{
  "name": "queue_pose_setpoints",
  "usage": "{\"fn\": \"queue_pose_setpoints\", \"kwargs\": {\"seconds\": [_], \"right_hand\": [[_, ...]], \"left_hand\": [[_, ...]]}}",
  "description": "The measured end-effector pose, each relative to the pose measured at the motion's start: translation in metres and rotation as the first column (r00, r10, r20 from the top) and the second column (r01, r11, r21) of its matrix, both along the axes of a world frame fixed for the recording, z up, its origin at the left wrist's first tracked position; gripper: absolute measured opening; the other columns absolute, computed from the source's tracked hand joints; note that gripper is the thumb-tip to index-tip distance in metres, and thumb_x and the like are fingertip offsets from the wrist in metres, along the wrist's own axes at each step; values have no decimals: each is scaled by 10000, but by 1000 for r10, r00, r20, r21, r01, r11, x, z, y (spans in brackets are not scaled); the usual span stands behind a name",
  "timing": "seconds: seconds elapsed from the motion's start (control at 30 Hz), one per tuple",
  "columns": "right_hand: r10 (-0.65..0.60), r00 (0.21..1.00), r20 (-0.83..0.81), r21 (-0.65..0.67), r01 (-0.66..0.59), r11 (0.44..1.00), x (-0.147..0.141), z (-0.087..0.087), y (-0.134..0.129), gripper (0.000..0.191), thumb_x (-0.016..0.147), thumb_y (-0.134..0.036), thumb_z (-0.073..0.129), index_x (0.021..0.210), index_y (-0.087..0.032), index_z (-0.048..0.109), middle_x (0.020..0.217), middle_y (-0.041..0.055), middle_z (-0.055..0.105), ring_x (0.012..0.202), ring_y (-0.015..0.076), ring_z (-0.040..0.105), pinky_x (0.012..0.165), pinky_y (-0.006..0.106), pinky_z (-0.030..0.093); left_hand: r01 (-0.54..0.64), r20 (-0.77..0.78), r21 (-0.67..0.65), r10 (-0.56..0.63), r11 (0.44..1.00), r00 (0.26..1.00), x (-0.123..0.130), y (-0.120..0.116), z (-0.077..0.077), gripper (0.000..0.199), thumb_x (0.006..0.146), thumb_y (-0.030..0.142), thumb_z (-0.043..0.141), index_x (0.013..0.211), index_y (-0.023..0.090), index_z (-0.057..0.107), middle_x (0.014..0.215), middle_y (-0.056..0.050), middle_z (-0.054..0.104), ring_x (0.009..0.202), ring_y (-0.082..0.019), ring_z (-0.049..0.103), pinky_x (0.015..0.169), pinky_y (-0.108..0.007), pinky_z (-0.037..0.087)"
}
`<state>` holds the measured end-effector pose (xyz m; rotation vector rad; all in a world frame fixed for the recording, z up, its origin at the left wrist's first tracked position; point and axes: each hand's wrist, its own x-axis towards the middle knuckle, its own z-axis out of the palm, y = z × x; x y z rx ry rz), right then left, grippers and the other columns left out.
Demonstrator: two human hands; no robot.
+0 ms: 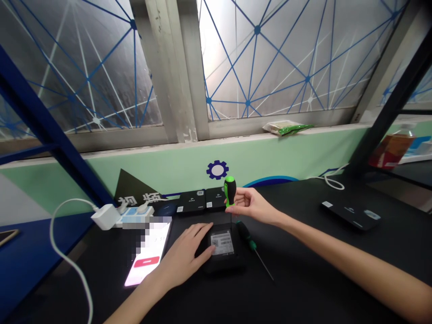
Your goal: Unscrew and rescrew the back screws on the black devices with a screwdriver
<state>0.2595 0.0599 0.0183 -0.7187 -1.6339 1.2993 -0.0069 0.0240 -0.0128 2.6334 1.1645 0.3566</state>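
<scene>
A black device (222, 261) with a white label lies on the black table. My left hand (189, 249) rests along its left side, fingers spread, the thumb at the label's edge. Above the device's upper right part, my right hand (249, 204) grips a green and black screwdriver (230, 191). That screwdriver stands upright, its thin shaft pointing down at the device; the exact contact of its tip is too small to tell. Just right of the device lies a second, dark green screwdriver (251, 243), its shaft pointing toward the lower right.
A lit phone (148, 256) lies left of my left hand. Behind it are a power strip (135, 217) and a white charger (106, 217) with a cable. Two black boxes (191, 202) sit near the wall, and another black box (351, 215) lies at the right.
</scene>
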Motion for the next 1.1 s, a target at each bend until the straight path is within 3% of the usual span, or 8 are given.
{"fn": "queue_pose_setpoints", "kwargs": {"seconds": [0.13, 0.37, 0.63, 0.8, 1.1], "right_hand": [[10, 1000, -17, -9, -10, 1000, -1, -1, 2, 341, 720, -335, 837, 950, -170, 648, 738, -13, 652, 592, 113, 592, 583, 265, 528], [84, 996, 0, -57, -84, 995, 0, 5, -3, 267, 791, -379, 769, 821, -139, 656, 870, 70, 713, 690, 136, 649, 667, 287, 553], [70, 998, -3, -46, -70, 997, -1, 2, -2, 308, 721, -311, 840, 866, -156, 617, 714, -11, 646, 630, 125, 616, 628, 275, 525], [50, 999, 6, -12, -50, 999, -2, -1, 0, 395, 729, -308, 836, 1011, -172, 595, 660, -35, 645, 581, 132, 611, 612, 302, 538], [86, 996, 10, -57, -86, 995, 2, 5, -2, 288, 808, -380, 757, 932, -133, 676, 883, 75, 723, 693, 137, 650, 683, 291, 547]], "left_hand": [[-8, -11, -1, 8, 1000, 1000, 0, 0, 0, 527, 1023, 525, 397, 1501, 309, 342, 1466, -61, 464, 1326, -281, 449, 1081, -453, 392], [1, -6, -5, -1, 1000, 1000, -1, -1, 1, 519, 1026, 523, 389, 1499, 315, 339, 1458, -60, 467, 1316, -283, 455, 1076, -458, 392], [0, -8, -19, -1, 1000, 1000, -1, 0, 0, 533, 1024, 519, 401, 1507, 309, 319, 1470, -61, 450, 1328, -279, 433, 1086, -458, 379], [-6, -11, -12, 5, 1000, 1000, -1, 0, 0, 536, 1023, 520, 400, 1508, 306, 321, 1463, -60, 458, 1326, -276, 441, 1087, -459, 382], [-4, -16, -13, 4, 1000, 1000, 0, 0, 1, 537, 1023, 524, 393, 1509, 307, 326, 1469, -65, 455, 1329, -281, 439, 1088, -461, 382]]}}
